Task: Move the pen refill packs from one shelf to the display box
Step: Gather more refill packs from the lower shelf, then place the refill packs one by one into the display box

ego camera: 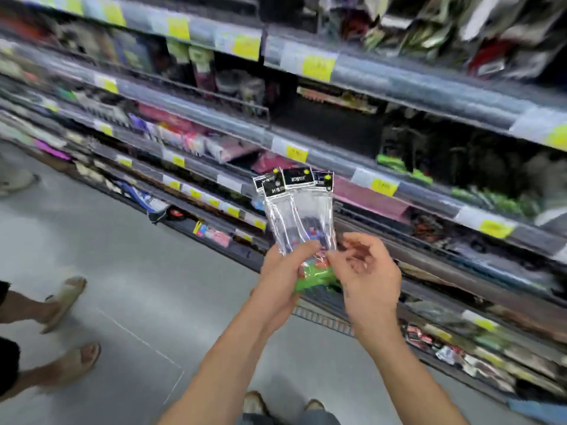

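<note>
A fanned bunch of clear pen refill packs (299, 210) with black header cards stands upright in front of the shelves. My left hand (283, 277) grips the bunch by its lower end. A green item (313, 279) shows just under the packs, between my hands. My right hand (365, 271) is right beside the packs, fingers curled and spread, fingertips at their bottom edge; I cannot tell whether it pinches them. No display box can be made out in the blurred view.
Long store shelves (306, 148) with yellow price tags run from upper left to lower right, packed with blurred stationery. The grey floor (129, 271) lies to the left. Another person's sandalled feet (66, 299) stand at the left edge. My own shoes (254, 403) show below.
</note>
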Action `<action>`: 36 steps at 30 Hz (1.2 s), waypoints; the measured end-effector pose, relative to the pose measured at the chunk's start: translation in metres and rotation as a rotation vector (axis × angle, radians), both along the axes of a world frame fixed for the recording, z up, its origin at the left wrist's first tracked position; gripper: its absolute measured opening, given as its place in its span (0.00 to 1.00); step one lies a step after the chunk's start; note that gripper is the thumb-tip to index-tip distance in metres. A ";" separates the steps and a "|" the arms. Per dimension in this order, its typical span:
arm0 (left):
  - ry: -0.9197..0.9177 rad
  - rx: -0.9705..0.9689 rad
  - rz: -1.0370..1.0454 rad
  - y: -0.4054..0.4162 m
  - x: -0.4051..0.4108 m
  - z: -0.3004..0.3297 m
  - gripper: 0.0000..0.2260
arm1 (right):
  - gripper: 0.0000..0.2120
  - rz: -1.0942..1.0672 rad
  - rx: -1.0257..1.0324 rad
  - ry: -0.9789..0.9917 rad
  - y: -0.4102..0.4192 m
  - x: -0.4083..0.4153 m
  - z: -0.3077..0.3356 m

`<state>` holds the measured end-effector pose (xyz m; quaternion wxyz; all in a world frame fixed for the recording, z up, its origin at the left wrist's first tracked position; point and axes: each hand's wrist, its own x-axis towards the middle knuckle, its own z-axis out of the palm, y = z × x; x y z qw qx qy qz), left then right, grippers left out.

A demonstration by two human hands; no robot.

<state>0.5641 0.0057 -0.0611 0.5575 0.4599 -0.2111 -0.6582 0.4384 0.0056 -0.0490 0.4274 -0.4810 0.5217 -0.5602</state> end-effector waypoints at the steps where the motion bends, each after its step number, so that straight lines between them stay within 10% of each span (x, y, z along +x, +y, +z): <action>1: -0.009 -0.025 -0.017 0.001 -0.011 0.026 0.13 | 0.17 -0.020 -0.002 0.002 0.005 -0.012 0.024; 11: -0.103 -0.198 -0.232 0.012 -0.101 0.151 0.19 | 0.11 -0.107 0.002 0.096 0.041 -0.107 0.146; 17: 0.254 -0.090 -0.514 0.014 -0.170 0.175 0.29 | 0.11 -0.306 0.081 -0.020 0.063 -0.177 0.156; 23: 0.110 -0.120 -0.656 0.036 -0.263 0.169 0.13 | 0.14 -0.514 0.088 -0.066 0.115 -0.253 0.155; 30: 0.102 -0.085 -0.505 0.088 -0.389 0.172 0.10 | 0.10 -0.712 0.120 -0.047 0.156 -0.348 0.156; 36: -0.105 -0.223 -0.251 0.113 -0.504 0.171 0.09 | 0.14 -0.537 0.241 -0.403 0.189 -0.448 0.166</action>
